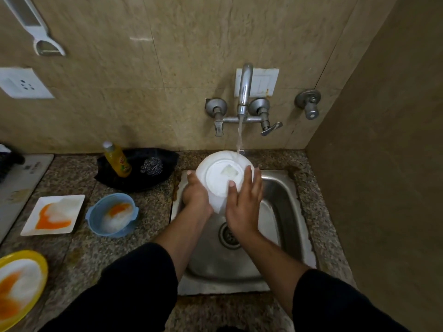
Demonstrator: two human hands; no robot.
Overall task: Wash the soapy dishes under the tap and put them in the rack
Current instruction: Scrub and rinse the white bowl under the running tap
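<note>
The white bowl (pixel 217 182) is held tipped, bottom towards me, over the sink (pixel 282 200). Its far edge is under the stream from the tap (pixel 245 89), so the water sheets down the outside and drains away. The left hand (pixel 196 195) grips its left side to steady it. The right hand (pixel 243 204) lies flat on the base, fingers straight, probably rubbing off suds. On the desk (pixel 153 212) to the left wait a blue bowl (pixel 112 215), a square plate (pixel 54 215) and a yellow plate (pixel 20 286), all soapy. I see no rack.

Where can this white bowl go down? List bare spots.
Bare counter: the strip between blue bowl and sink, the stretch below it beside the yellow plate, and the strip right of the sink. Crowded: back left, around the black tray and square plate.
</note>
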